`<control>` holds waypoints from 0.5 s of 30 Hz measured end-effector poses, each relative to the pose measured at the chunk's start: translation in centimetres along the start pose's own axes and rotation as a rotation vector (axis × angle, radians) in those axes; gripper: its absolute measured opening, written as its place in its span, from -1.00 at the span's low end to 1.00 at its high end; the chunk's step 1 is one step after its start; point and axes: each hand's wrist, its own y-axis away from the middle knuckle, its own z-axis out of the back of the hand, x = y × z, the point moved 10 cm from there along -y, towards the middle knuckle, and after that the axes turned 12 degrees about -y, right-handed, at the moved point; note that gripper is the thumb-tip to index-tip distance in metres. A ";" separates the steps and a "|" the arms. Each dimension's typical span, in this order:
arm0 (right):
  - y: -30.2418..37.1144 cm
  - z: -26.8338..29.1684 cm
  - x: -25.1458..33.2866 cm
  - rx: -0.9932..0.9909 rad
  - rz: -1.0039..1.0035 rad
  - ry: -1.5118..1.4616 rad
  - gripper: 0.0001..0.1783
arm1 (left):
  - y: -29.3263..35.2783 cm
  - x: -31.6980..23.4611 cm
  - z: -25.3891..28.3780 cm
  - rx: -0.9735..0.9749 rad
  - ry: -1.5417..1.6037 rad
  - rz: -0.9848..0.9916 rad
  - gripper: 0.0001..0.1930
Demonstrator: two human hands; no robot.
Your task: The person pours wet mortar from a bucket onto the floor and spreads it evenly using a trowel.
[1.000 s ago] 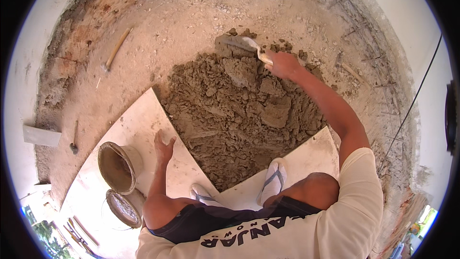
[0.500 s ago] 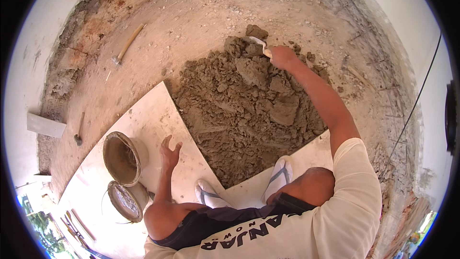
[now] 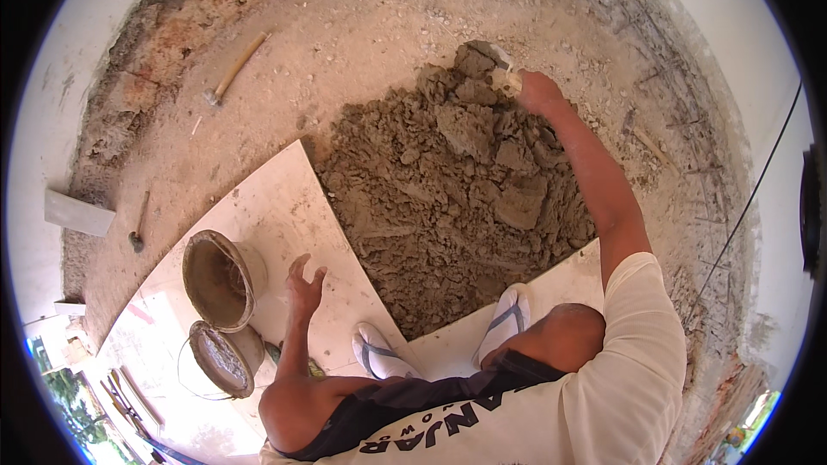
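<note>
My right hand (image 3: 541, 93) is closed round the pale handle of a trowel (image 3: 506, 81), reaching to the far end of a heap of grey-brown mortar (image 3: 431, 207). The trowel's blade stands against the right side of a mortar lump (image 3: 474, 60), and part of the blade is hidden. My left hand (image 3: 304, 288) is held over the pale slab (image 3: 297, 207), its fingers apart with nothing in them. Left of that hand, a mud-stained bucket (image 3: 254, 269) stands beside a smaller bucket (image 3: 251, 346) with greyish contents.
A hammer (image 3: 237, 69) with a wooden handle lies on the dirt floor at the far left. Another long-handled tool (image 3: 140, 224) is nearer the left wall. On the right lies one more tool (image 3: 652, 145). My feet in sandals (image 3: 508, 319) are at the heap's near edge.
My right hand has shifted right with the trowel, whose blade now lies to the right of the far lump. My left hand stays open near the buckets. The whole view has shifted slightly.
</note>
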 end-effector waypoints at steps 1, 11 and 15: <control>0.2 -0.9 0.4 0.009 0.019 0.006 -0.48 | -0.2 -0.3 0.4 -0.008 0.001 -0.009 -0.46; 10.2 0.5 -0.5 0.223 0.028 0.079 -0.41 | -1.0 -1.4 1.4 -0.021 -0.007 -0.017 -0.48; 8.9 2.7 -1.3 0.148 -0.020 0.072 -0.31 | -0.9 -1.6 1.6 -0.045 -0.031 -0.043 -0.48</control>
